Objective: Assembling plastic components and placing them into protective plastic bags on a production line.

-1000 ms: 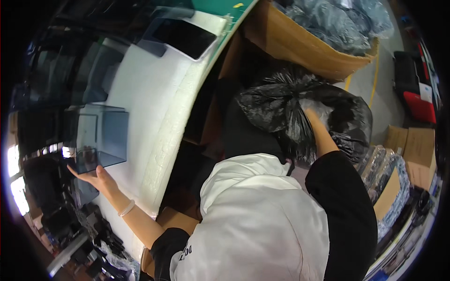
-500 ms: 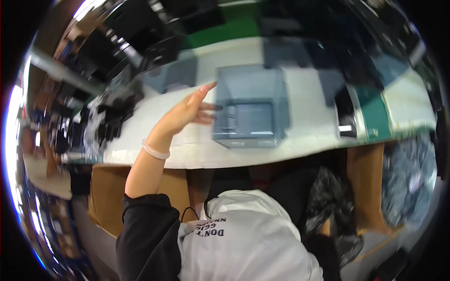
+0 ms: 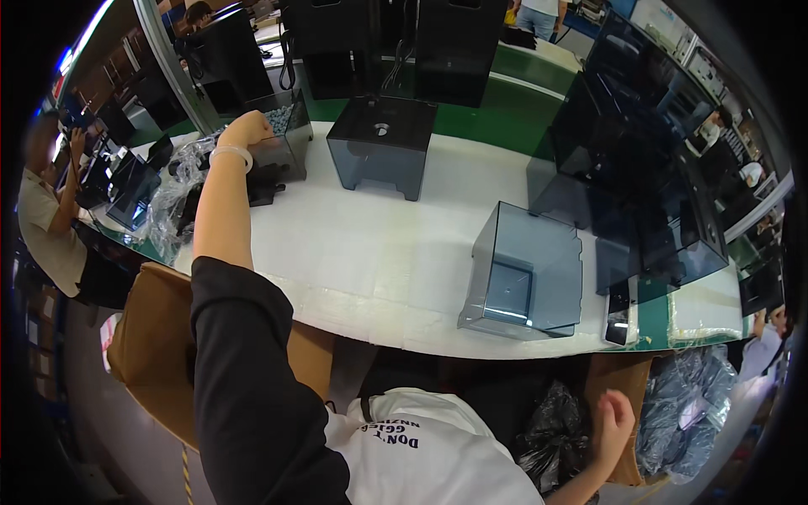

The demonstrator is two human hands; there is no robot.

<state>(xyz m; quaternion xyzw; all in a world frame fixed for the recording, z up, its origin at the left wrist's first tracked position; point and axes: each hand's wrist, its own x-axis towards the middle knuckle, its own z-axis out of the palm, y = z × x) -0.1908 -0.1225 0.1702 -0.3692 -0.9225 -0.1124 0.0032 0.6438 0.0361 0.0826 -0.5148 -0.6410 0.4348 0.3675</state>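
My left hand (image 3: 244, 130) is stretched out to the far left, its fingers curled at a smoky clear bin (image 3: 290, 156) that holds many small blue-grey pieces (image 3: 278, 119). Whatever the fingers pinch is too small to make out. My right hand (image 3: 614, 421) is raised at the lower right, between a black plastic bag (image 3: 555, 429) and a cardboard box. Its fingers are bent inward, and I cannot see what is in them. On the table's right half sits a transparent blue-grey plastic tank (image 3: 539, 261), open, with a square recess inside; neither hand touches it.
A similar tank with a black lid (image 3: 383, 126) stands at the back. More dark tanks (image 3: 656, 210) are stacked at the right, beside a black phone-like slab (image 3: 617, 313). Black parts and clear wrap (image 3: 172, 202) lie left. Cardboard boxes (image 3: 156, 353) stand below the white table edge (image 3: 379, 328).
My left hand has left the open tank and reached to the bin at the far left. My right hand has come up into sight by the black bag. The view has turned leftward.
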